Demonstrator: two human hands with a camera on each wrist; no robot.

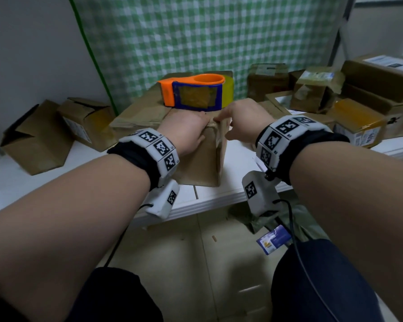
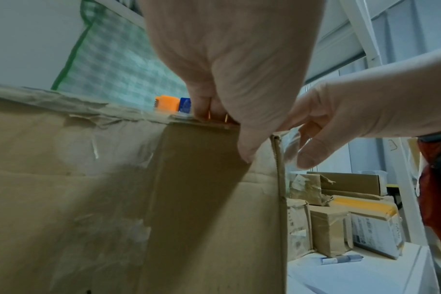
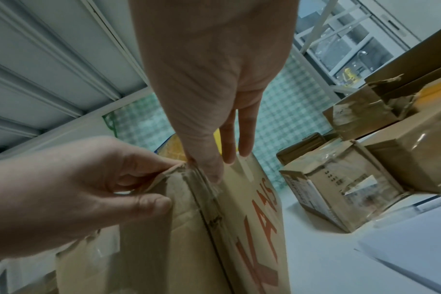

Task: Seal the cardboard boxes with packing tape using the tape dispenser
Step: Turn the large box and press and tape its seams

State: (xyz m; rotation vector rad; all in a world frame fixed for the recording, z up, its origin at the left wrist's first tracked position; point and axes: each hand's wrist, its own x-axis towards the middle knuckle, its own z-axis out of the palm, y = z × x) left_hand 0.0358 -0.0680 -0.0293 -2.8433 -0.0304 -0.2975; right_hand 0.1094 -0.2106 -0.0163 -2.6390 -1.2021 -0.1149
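Observation:
A worn brown cardboard box point(image 1: 196, 163) stands on the white table point(image 1: 209, 196) in front of me. On its top lies the orange and blue tape dispenser point(image 1: 193, 94) with a yellowish tape roll. My left hand point(image 1: 191, 129) grips the box's near top corner, fingers curled over the top edge and thumb on the front face point(image 3: 149, 204). My right hand point(image 1: 230, 122) presses straight fingers point(image 3: 229, 147) against the box's right side, just below the same corner. Clear tape point(image 2: 290, 147) shows on that corner. Only the tip of the dispenser point(image 2: 166, 103) is seen in the left wrist view.
Two opened boxes point(image 1: 44, 140) lie at the table's left. Several taped and labelled boxes point(image 1: 358, 101) crowd the right and back. A green checked curtain point(image 1: 196, 31) hangs behind. The table's front edge is close to my wrists, with floor and a blue card point(image 1: 273, 239) below.

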